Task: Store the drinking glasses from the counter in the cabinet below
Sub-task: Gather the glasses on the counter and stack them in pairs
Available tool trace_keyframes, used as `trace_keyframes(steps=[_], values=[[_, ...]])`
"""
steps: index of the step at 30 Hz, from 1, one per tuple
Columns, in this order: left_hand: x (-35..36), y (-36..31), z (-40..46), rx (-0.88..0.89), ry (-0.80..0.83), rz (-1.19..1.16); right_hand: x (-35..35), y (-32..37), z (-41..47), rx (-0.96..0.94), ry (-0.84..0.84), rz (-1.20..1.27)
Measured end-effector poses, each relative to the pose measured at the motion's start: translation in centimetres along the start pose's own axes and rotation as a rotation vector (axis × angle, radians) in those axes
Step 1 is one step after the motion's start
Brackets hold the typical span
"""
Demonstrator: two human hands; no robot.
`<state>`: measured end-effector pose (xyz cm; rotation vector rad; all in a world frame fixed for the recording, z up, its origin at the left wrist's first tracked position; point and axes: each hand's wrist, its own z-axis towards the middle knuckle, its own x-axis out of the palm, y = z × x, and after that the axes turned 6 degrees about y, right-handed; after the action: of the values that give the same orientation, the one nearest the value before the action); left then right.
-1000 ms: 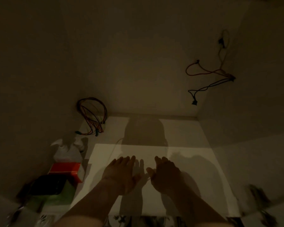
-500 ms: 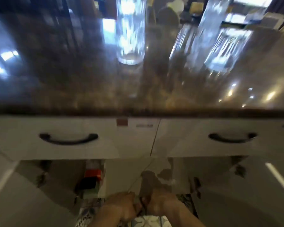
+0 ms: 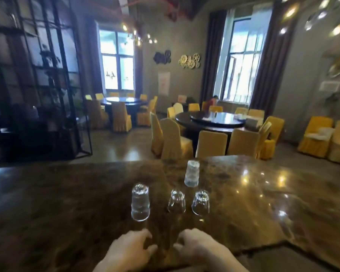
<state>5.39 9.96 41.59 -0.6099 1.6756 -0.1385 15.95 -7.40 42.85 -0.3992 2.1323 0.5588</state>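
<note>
Four glasses (image 3: pixel 140 203) upside down on polished surface (image 3: pixel 67 203), just beyond left hand (image 3: pixel 129 250) and right hand (image 3: pixel 196 246), both loosely curled, empty. Risk: hasty reach toppling close-set glasses.

The counter (image 3: pixel 86 203) is a dark brown, polished stone-like slab, glossy enough to mirror the ceiling lights. The four drinking glasses (image 3: pixel 140 203) are clear, textured glass. Yellow chair covers (image 3: pixel 211 144) look like matt cloth.

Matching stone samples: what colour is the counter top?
Dark brown mottled, glossy counter top; seen best in the head view.
</note>
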Motion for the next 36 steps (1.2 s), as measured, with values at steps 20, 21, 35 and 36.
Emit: trace_keyframes(steps=[20,21,35,36], values=[[-3.7,1.7,11.3,0.088,-0.305,0.267,-3.7,-1.8,9.7,-0.137,-0.612,-0.041],[-3.7,1.7,12.2,0.077,-0.275,0.289,-3.9,-2.1,10.8,-0.142,-0.591,-0.050],[-5.9,-0.5,21.7,-0.071,0.256,1.191,-9.1,-1.3,22.3,-0.349,-0.106,-0.517],[-5.5,-0.7,22.1,-0.056,0.272,1.289,-9.4,-0.9,22.6,-0.357,-0.103,-0.551]])
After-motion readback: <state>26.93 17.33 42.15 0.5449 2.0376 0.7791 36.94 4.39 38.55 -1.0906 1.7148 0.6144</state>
